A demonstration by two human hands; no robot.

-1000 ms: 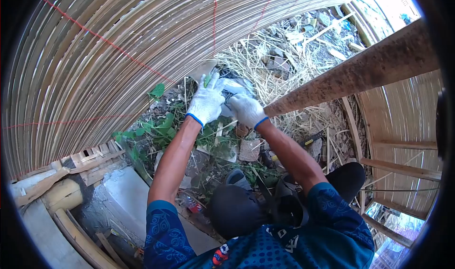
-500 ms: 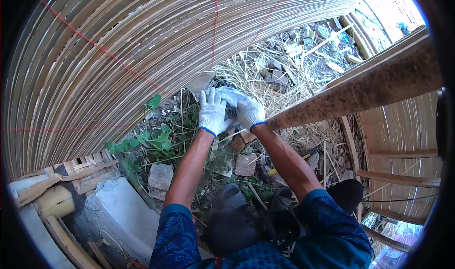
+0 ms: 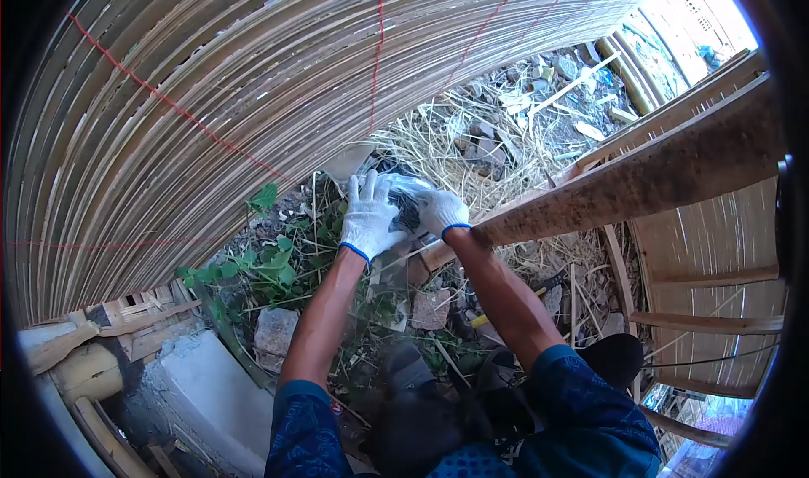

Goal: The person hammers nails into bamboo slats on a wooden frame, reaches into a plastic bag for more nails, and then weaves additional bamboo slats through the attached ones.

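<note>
A wall of thin slats [image 3: 211,99], laced with red string, curved over the left of the littered ground [image 3: 539,166]. Green leaves [image 3: 274,263] spread near its foot. Next, the gloved left hand [image 3: 369,217] lay with fingers spread, unclenched, against the left side of crumpled clear plastic [image 3: 408,185], low between both hands. The gloved right hand [image 3: 442,212] grasped the plastic's right side with bent fingers. Farther right slanted a brown beam [image 3: 640,179].

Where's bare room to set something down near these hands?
The concrete block looks bare on top, between the bamboo pole and the left sleeve. Crowded: around the left hand and right hand, with clear plastic between them, leaves leftward, straw beyond and stones nearer in.
</note>
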